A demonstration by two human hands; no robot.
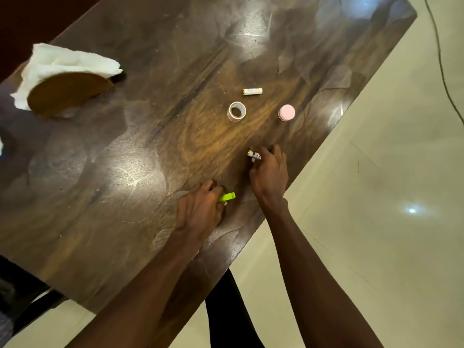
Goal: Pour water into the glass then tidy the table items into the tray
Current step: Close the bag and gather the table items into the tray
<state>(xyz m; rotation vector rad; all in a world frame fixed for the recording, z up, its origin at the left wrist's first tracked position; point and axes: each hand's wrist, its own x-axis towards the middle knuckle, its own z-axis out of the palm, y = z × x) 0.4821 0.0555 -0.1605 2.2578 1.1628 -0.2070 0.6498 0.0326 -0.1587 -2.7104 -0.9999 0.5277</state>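
My left hand (200,209) rests on the wooden table (113,159) near its front edge, fingers closed on a small bright green item (228,196) that sticks out to the right. My right hand (270,172) is just beyond it, pinching a small white battery-like item (254,154) at its fingertips. Farther out lie a roll of clear tape (236,111), a white battery (252,91) and a small pink-lidded jar (286,112), all untouched. No glass, water or tray is in view.
A brown wooden napkin holder (67,91) with white tissue (67,61) stands at the far left of the table. The table's right edge runs diagonally beside my right arm, with cream floor tiles (376,197) beyond. A dark cable (442,71) lies on the floor.
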